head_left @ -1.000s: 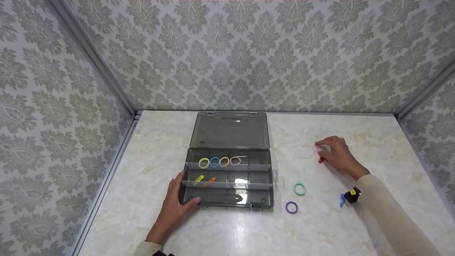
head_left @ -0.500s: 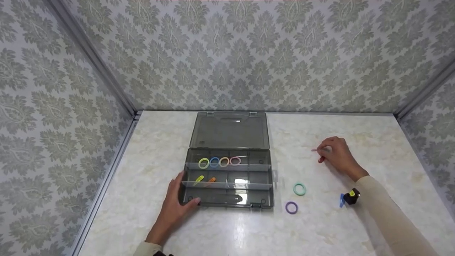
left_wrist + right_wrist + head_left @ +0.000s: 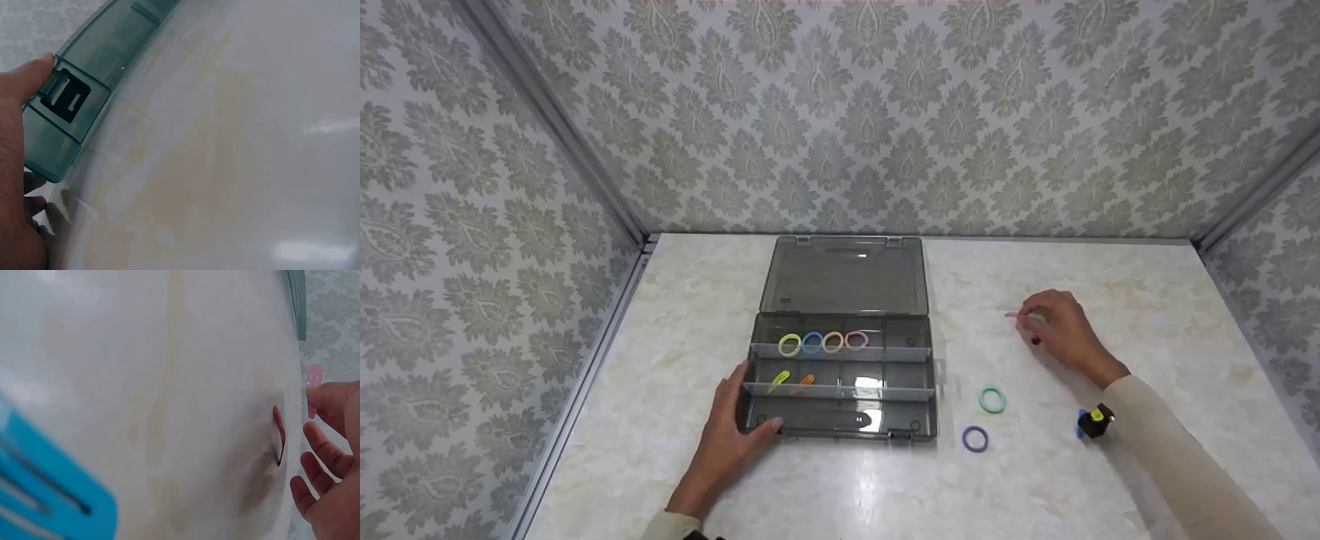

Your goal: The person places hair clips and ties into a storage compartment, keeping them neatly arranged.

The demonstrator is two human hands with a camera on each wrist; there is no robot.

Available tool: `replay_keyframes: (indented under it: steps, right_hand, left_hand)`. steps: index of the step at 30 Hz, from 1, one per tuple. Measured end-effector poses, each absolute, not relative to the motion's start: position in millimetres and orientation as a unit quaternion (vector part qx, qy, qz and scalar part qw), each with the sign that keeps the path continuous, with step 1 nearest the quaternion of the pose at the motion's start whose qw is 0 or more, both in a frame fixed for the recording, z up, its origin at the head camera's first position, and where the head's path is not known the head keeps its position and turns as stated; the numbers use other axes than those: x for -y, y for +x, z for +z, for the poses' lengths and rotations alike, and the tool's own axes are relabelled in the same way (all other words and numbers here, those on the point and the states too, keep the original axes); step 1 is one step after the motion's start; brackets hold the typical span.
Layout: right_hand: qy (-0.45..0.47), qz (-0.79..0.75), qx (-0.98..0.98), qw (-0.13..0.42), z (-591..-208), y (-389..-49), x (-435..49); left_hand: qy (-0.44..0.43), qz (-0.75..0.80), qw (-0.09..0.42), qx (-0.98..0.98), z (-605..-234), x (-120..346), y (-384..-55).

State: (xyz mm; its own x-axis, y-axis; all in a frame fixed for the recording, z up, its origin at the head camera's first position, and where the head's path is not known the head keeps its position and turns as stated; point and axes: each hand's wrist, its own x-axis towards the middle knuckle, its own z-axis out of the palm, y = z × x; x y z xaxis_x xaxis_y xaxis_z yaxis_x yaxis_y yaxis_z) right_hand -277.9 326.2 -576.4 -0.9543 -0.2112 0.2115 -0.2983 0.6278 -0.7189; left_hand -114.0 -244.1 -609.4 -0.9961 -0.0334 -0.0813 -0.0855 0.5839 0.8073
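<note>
My right hand (image 3: 1065, 326) pinches a pink snap hair clip (image 3: 314, 374) between thumb and index finger, above the table. Under that hand lies a red hair clip (image 3: 279, 436). With thumb and fingers, my left hand (image 3: 726, 439) grips the front left corner of a dark see-through organizer box (image 3: 825, 433). Its back row holds several hair ties: yellow (image 3: 790, 344), blue (image 3: 812, 343), peach (image 3: 833, 343) and pink (image 3: 856, 340). In the middle row sit a yellow clip (image 3: 780, 380) and an orange clip (image 3: 805, 381).
A green hair tie (image 3: 992, 400) and a purple hair tie (image 3: 976, 439) lie right of the box. Beside the right wrist camera (image 3: 1096, 421) is a blue hair clip (image 3: 1081, 425), partly hidden. The box's lid (image 3: 847, 277) lies back, and patterned walls enclose the table.
My right hand has taken up the pink clip from the table and moved slightly left with it. The red clip stays on the table. My left hand keeps its place on the box.
</note>
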Motion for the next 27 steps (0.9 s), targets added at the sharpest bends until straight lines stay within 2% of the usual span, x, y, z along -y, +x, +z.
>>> replay_keyframes:
  steps: [6, 20, 27]
  right_hand:
    - [0.156, 0.431, 0.887, 0.055, -569, -274, -315]
    - [0.230, 0.430, 0.867, 0.106, -554, -263, -273]
    - [0.271, 0.423, 0.861, 0.087, -547, -257, -248]
  left_hand:
    - [-0.030, 0.458, 0.025, -0.888, -610, 245, -114]
    - [-0.038, 0.460, 0.030, -0.887, -611, 245, -114]
    - [-0.031, 0.462, 0.023, -0.886, -612, 245, -113]
